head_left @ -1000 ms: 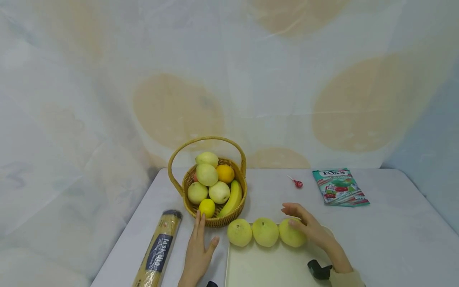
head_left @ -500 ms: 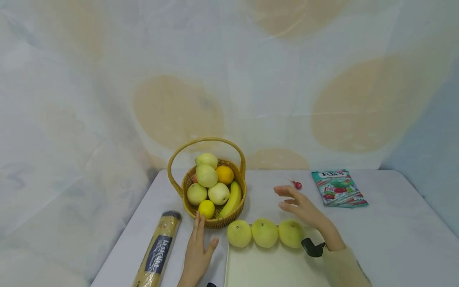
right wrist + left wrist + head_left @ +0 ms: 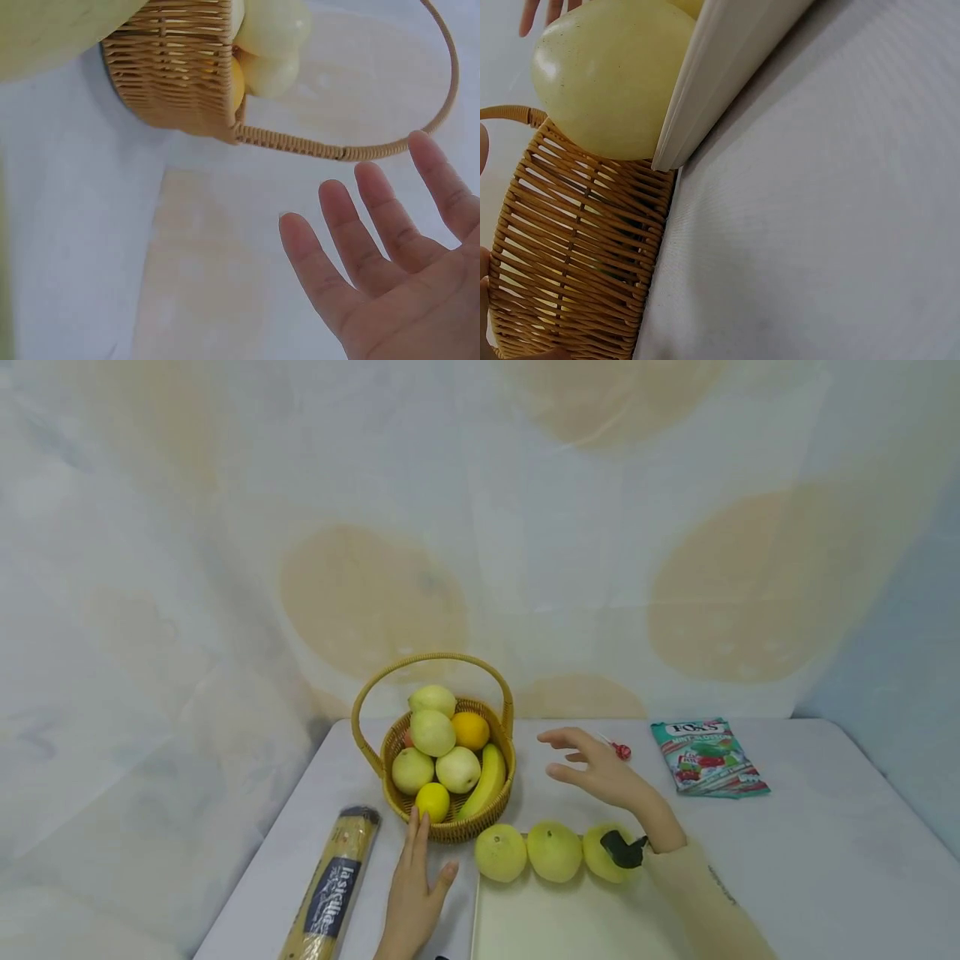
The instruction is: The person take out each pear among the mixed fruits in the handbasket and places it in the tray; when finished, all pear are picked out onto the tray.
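A wicker basket (image 3: 467, 832) with a tall handle holds a banana (image 3: 487, 781), an orange (image 3: 471, 730), a small yellow fruit (image 3: 432, 802) and several pale green round fruits (image 3: 432, 732). My left hand (image 3: 414, 893) has its fingers stretched out at the basket's front rim, just below the small yellow fruit; firm contact is hard to tell. To the right of the basket my right hand (image 3: 600, 770) hovers with nothing in it. The right wrist view shows its fingers (image 3: 360, 247) spread, near the basket handle (image 3: 300, 145).
Three round yellow-green fruits (image 3: 554, 852) stand in a row along the far edge of a cream tray (image 3: 555, 918). A spaghetti pack (image 3: 330, 893) lies at left. Behind my right hand are a red lollipop (image 3: 622, 751) and a green candy bag (image 3: 708, 758).
My right hand has left the rightmost fruit on the tray, rising and moving left towards the basket. My left hand has stayed at the basket rim.
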The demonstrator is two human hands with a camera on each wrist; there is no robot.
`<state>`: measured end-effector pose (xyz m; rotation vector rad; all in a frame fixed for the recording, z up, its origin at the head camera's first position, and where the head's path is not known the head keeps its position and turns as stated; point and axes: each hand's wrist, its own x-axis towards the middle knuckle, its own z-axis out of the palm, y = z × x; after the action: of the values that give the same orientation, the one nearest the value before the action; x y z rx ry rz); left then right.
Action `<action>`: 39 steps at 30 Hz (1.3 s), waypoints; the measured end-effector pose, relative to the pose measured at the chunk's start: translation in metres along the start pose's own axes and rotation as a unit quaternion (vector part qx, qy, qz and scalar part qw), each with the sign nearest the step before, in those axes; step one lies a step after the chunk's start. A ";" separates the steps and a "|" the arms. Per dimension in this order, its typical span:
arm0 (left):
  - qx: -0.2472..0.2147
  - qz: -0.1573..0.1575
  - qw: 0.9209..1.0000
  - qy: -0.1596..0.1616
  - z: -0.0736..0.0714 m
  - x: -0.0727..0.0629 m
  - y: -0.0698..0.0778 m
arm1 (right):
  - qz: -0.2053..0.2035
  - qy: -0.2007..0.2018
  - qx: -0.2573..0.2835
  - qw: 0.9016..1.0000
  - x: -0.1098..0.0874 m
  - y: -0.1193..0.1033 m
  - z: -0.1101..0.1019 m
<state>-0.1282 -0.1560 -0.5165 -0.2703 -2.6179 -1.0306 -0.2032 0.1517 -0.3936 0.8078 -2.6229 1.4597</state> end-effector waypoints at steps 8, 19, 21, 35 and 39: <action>-0.006 0.011 1.000 0.007 0.002 0.000 0.000 | -0.013 -0.006 -0.004 1.000 0.021 -0.011 0.003; 0.007 0.014 1.000 0.011 0.000 0.000 0.001 | -0.020 -0.013 0.039 0.999 0.028 -0.016 0.010; 0.008 0.014 1.000 0.011 0.000 0.000 0.001 | -0.020 -0.014 0.043 0.999 0.029 -0.017 0.012; 0.005 0.015 1.000 0.012 -0.001 -0.001 0.000 | -0.008 -0.032 0.068 0.997 0.031 -0.020 0.020; 0.005 0.016 1.000 0.014 -0.001 -0.001 0.000 | -0.011 -0.035 0.061 0.997 0.031 -0.018 0.021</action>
<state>-0.1273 -0.1567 -0.5165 -0.2928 -2.5846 -1.0025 -0.2169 0.1144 -0.3828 0.9106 -2.5853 1.6299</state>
